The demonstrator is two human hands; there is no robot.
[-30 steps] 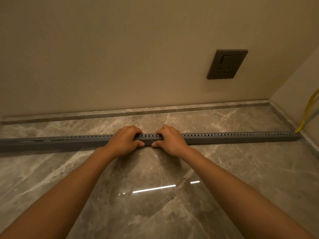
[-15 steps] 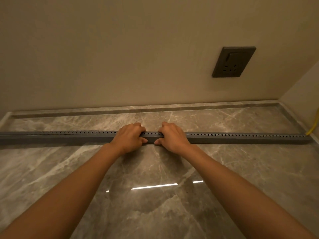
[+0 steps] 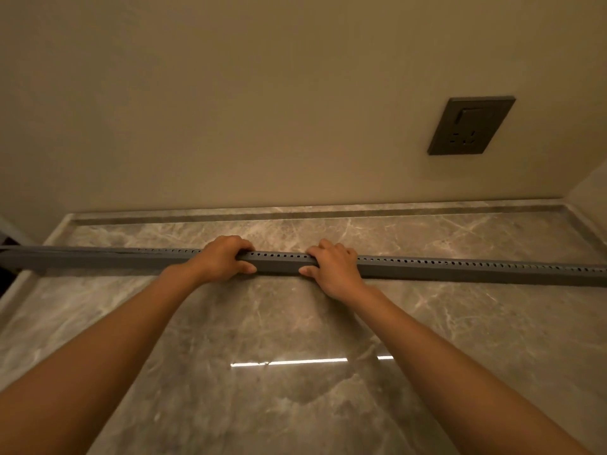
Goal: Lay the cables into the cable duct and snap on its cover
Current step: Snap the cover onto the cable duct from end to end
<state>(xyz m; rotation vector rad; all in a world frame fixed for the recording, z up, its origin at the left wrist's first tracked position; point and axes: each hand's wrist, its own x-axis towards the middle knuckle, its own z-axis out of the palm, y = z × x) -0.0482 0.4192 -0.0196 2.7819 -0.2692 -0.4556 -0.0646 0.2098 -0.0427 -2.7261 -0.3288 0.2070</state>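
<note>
So the left hand (image 3: 223, 259) is gripping the cable duct (image 3: 279, 263) from above, fingers curling over the far top edge and the left thumb (image 3: 245, 268) pressing against the near side wall. The right hand (image 3: 335, 270) is doing the exact same thing just beside it, fingers hooking over the top, right thumb (image 3: 307, 271) sitting on the near face. Both hands are clamping around the duct, with only a short bare stretch of it showing between them. The forearms (image 3: 115, 339) are reaching in from the bottom corners, pretty much straight.

The duct itself is a long grey channel lying flat on the marble surface (image 3: 295, 323), running left to right roughly parallel to the wall (image 3: 262, 110) and sitting apart from it, with a strip of marble showing behind. Both its ends are running out to the edges of the picture. A row of small holes is running along the top. On the left stretch a thin dark line (image 3: 98, 252) is showing along the top, though I can't tell whether that's a gap or just a seam. What's inside the duct is hidden.

Further out, a dark wall socket (image 3: 471, 125) is sitting on the wall up and to the right, and a bright light streak (image 3: 289, 362) is reflecting off the polished marble between the arms.
</note>
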